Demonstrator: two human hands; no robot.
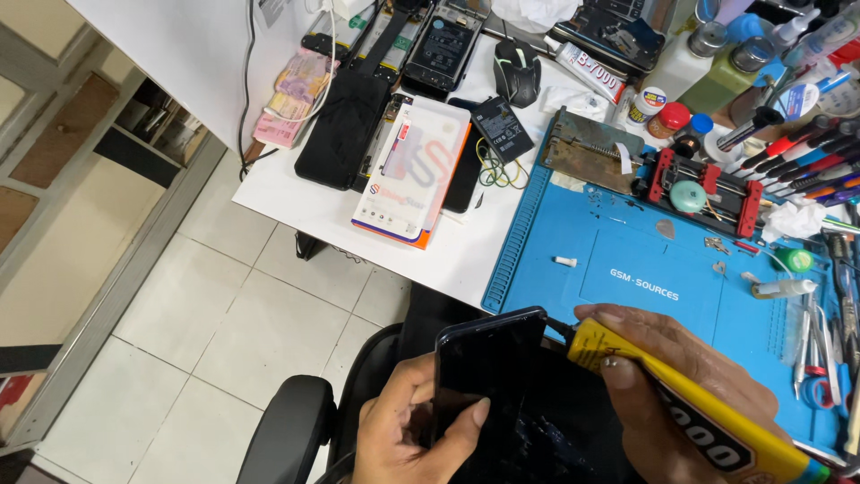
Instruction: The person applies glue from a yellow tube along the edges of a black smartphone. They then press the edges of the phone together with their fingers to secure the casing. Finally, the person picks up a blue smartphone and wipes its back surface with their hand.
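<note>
The dark, glossy rectangular phone (488, 376) sat low in the view, held over the person's lap just below the near edge of the surface, tilted with one corner up. The left hand (417, 426) gripped it from below, thumb pressed across its dark face. The right hand (667, 376) was closed around a yellow glue tube with a black nozzle (690, 403), the nozzle tip touching the phone's upper right corner. Just beyond lay the blue silicone work mat (645, 269) on the white surface (296, 202). On the mat's far side stood a red-and-black clamp fixture (703, 184). Left of the mat rested a white and orange flat box (412, 170), and further back a black computer mouse (517, 70).
</note>
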